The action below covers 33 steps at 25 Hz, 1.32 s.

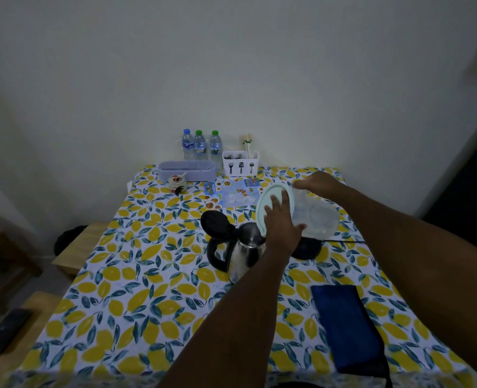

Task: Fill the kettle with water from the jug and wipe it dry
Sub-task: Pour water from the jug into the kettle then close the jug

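The kettle (245,247) stands near the middle of the table (120,303), its black lid (213,222) flipped back and its mouth open. Tilted right over that mouth is the clear jug (314,217), its pale lid (273,204) facing the kettle. The left hand (280,225) lies flat and spread against that lid, thumb under the jug's body, pressing it on. The right hand (315,182) is at the jug's far upper side; its fingers are blurred and partly hidden, so I cannot tell how tightly it grips, only that it seems to steady the jug.

The risk, as I see it, is the lid: if the palm slips or the tilt steepens, it could pop loose and water would spill over the kettle's outside and onto the black base (306,249) and cord just behind it. The mouth is also narrow, so a poor aim would wet the cloth-covered table.

A folded blue towel (346,329) lies near the front right, well apart from both hands.
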Each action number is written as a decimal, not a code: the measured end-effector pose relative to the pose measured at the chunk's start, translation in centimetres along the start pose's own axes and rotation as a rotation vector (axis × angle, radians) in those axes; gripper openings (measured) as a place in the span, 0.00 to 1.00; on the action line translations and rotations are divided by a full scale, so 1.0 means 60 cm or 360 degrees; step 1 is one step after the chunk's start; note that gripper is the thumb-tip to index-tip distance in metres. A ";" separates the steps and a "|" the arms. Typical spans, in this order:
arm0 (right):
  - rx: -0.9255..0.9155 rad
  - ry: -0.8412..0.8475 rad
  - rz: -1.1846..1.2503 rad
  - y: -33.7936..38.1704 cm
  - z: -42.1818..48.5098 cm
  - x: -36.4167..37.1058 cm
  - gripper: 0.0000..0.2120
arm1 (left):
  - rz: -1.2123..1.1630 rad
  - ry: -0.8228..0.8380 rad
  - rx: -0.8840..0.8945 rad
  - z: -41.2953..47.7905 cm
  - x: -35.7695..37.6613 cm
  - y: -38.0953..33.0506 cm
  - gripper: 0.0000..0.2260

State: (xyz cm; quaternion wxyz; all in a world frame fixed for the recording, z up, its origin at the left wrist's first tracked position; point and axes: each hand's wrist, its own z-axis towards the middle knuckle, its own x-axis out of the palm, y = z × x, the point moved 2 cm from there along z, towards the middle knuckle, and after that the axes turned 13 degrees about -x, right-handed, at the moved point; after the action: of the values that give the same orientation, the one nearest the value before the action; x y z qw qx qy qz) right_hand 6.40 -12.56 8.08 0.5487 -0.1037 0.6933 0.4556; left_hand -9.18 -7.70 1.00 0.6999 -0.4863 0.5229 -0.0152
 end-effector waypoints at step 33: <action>0.0375 -0.0383 0.1032 -0.151 -0.076 0.056 0.19 | 0.0646 0.0103 0.0341 0.008 0.078 -0.014 0.45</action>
State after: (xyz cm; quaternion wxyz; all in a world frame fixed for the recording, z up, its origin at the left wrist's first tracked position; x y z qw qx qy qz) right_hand 7.94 -19.89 0.44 0.4615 0.2398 0.6684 0.5318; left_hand -6.28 -10.28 -1.79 0.7191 -0.2935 0.6275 0.0549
